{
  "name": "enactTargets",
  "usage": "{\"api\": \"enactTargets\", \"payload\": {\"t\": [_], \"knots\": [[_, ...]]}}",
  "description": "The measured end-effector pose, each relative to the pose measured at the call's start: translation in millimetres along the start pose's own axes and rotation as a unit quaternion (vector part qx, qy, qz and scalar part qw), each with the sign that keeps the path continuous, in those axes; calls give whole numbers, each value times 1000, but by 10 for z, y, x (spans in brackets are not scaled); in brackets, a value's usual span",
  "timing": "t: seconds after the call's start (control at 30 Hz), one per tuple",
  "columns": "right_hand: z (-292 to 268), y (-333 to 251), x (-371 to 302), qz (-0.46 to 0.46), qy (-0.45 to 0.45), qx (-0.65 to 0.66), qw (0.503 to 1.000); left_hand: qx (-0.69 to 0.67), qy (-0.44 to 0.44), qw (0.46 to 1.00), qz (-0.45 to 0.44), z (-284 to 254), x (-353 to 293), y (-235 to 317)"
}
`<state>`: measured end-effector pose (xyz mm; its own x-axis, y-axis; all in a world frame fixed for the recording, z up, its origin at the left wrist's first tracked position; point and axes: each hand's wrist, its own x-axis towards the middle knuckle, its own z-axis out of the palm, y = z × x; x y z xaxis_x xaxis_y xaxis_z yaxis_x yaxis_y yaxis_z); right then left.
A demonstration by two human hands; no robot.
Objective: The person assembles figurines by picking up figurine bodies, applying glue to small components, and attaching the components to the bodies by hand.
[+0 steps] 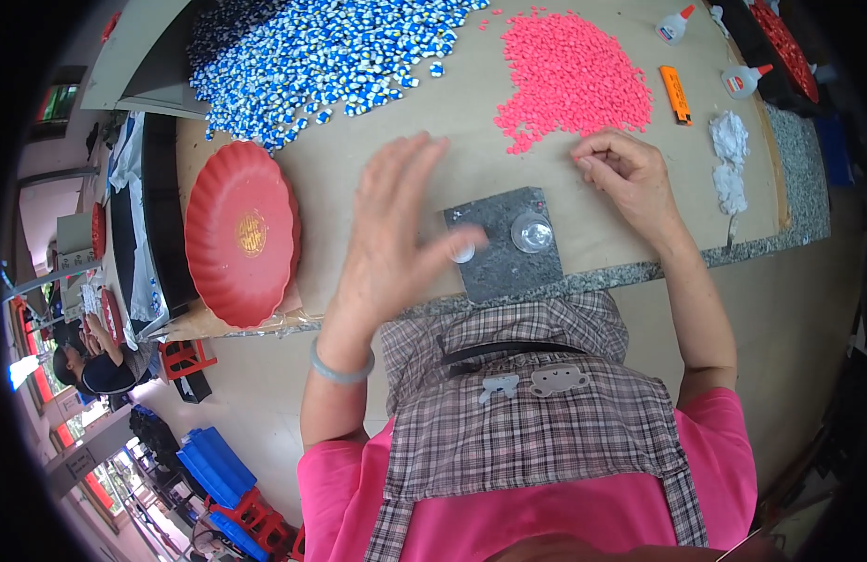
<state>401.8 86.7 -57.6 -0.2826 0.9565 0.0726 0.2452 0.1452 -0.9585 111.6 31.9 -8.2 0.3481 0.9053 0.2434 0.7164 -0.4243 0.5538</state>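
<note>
My left hand (382, 229), slightly blurred, hovers over the table with its fingers spread and nothing in it. Its thumb points across a dark grey square slab (508, 276) at the table's near edge. A small whitish round piece (462, 254) lies on the slab by that thumb, partly hidden. Also on the slab stands a small clear round dish (532, 233). Just below a heap of small pink pieces (574, 75), my right hand (630, 178) is closed in a pinch. A tiny pink piece (576, 159) shows at its fingertips.
Blue-and-white pieces (330, 66) are heaped at the far left. A red scalloped bowl (204, 234) stands left. To the right lie an orange box cutter (676, 96), two red-tipped glue bottles (670, 28) and crumpled white tissue (730, 140). Another person (101, 361) sits far left.
</note>
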Motion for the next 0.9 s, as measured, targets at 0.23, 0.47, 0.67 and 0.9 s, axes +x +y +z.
{"api": "enactTargets", "payload": {"t": [0.23,0.47,0.67,0.9], "knots": [[23,-73,36,12,-42,-1,999,147,142,979,-2,175,723,-665],[16,-91,32,23,-40,-4,999,148,147,976,56,444,1118,-814],[50,-194,27,50,-74,49,995,175,114,975,75,387,1024,-780],[27,-416,-56,148,-163,162,962,-387,101,897,-188,215,504,-414]]}}
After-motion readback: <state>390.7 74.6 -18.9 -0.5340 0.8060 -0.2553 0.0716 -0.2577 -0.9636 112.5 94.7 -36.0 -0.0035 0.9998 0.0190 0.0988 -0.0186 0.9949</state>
